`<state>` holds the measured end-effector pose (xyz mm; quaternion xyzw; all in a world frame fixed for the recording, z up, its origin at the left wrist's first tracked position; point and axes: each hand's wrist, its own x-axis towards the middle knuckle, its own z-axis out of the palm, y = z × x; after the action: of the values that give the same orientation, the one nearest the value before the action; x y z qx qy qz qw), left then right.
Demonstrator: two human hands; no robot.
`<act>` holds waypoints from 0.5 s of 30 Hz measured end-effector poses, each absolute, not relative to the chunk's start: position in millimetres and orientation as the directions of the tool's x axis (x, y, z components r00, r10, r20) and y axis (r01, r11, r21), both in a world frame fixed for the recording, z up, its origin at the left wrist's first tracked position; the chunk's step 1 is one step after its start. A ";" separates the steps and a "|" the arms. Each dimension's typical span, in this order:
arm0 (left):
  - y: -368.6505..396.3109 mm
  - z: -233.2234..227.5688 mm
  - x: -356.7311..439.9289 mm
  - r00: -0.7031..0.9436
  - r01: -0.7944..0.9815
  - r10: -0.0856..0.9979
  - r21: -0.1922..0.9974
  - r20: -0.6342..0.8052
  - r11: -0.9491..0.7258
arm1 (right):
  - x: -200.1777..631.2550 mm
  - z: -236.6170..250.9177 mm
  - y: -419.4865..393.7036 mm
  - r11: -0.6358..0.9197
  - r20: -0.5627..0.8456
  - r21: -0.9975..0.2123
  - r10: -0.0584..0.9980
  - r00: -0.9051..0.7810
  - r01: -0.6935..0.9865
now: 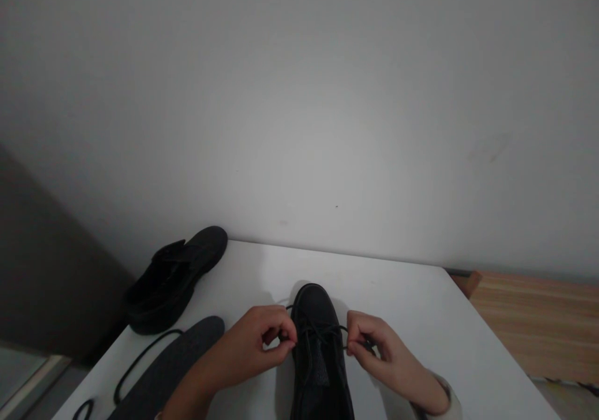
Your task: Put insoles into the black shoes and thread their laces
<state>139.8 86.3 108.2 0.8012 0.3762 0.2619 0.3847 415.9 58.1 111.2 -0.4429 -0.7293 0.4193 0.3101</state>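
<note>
A black lace-up shoe (pixel 320 326) lies on the white table (pixel 393 283) with its toe pointing away from me. Its black shoelace (pixel 314 329) crosses over the tongue near the toe. On the shoe's left side, my left hand (pixel 262 342) pinches the lace between thumb and forefinger. My right hand (pixel 381 352) is closed on the lace at the other side, where strands run from the shoe into its fingers. Both hands are just above the tabletop, close beside the shoe.
A second black shoe (pixel 175 276) stands at the table's back left. Nearer me lie a dark grey insole-shaped piece (pixel 180 361) and a loose black lace (pixel 140 362). A pale wall (pixel 327 108) rises behind the table. Wood-coloured boards (pixel 543 320) are at the right.
</note>
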 end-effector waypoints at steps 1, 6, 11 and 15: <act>85.9 107.8 139.7 0.580 0.402 0.804 0.813 0.128 -0.420 | 414.9 112.4 57.7 0.257 0.074 -0.884 0.902 -0.425 0.391; 86.4 105.0 139.1 0.590 0.400 0.799 0.817 0.118 -0.416 | 411.5 114.5 56.5 0.257 0.055 -0.877 0.893 -0.447 0.405; 89.4 102.9 139.3 0.594 0.393 0.797 0.823 0.114 -0.410 | 410.1 109.7 58.4 0.258 0.045 -0.878 0.883 -0.467 0.404; 89.3 105.1 140.1 0.594 0.393 0.798 0.828 0.103 -0.399 | 408.4 108.3 59.3 0.272 0.054 -0.876 0.877 -0.478 0.399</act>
<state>140.1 89.3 105.1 0.7976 0.3733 0.2521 0.4011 408.4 59.3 108.3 -0.4273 -0.7466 0.4261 0.2801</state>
